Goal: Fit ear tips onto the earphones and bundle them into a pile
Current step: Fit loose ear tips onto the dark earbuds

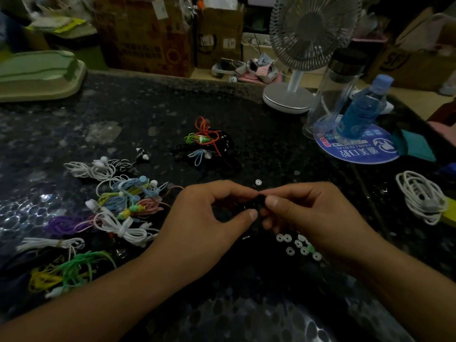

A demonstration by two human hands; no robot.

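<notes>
- The left hand [209, 215] and right hand [308, 213] are pinching a small black earphone [259, 202] at the table's centre; its shape is hard to see.
- Loose ear tips [299, 245] are lying at 5 o'clock from it, partly hidden by the right hand.

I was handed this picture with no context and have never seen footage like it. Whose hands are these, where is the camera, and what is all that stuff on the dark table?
There is no machine here. One wide-angle camera sits on a person's head and looks forward and down, so the arms enter from the bottom edge.

The left hand and right hand meet in the middle and pinch a small black earphone between their fingertips. It is too dark to tell whether a tip is on it.

On the dark speckled table lie loose white ear tips beside the right hand, many coiled coloured earphones to the left, and a smaller bundle further back. A white coiled cable lies at the right. Behind stand a white fan, a clear bottle and a blue bottle.
</notes>
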